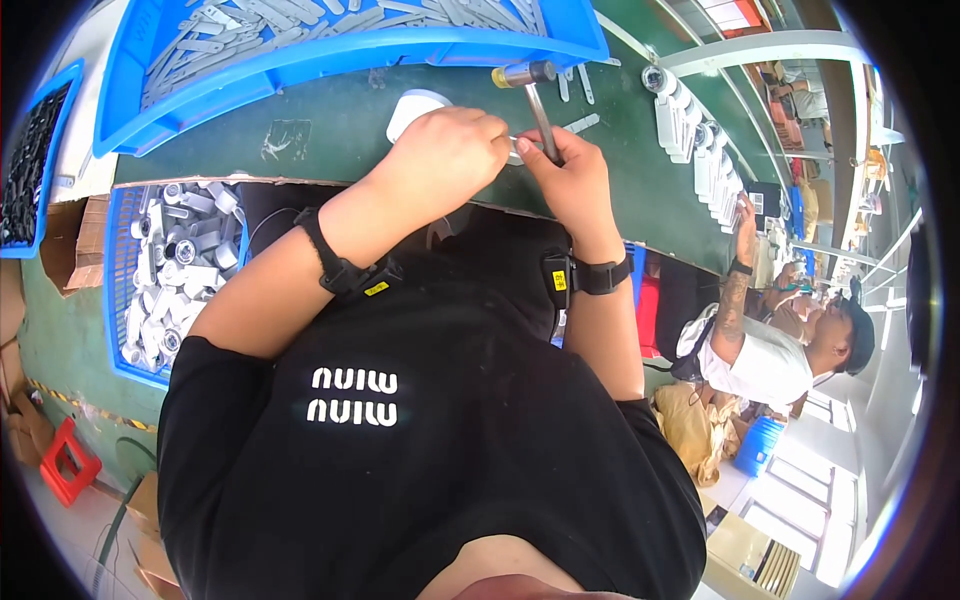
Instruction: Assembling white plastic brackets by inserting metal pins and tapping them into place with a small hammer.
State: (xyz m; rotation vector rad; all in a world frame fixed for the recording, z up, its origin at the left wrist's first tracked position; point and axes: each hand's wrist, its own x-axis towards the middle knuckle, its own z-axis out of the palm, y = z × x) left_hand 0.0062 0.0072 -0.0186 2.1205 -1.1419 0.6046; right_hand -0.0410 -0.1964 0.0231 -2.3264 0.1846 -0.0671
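My left hand (450, 150) is closed over a white plastic part (413, 108) just above the green bench. The part's rounded end sticks out beyond the knuckles, and its middle is hidden by the hand. A hammer (541, 115) with a metal handle and a yellow-and-black head is gripped in my right hand (578, 182), head pointing away from me. My right thumb and fingertip also meet at my left fingertips, where a small pale piece shows, too covered to make out.
A blue bin (330, 58) of flat grey strips stands at the back. Loose strips (582, 123) lie beside the hammer. White parts (690, 135) line the bench to the right, where another person (770, 350) reaches in. A blue crate (115, 290) of white housings sits at left.
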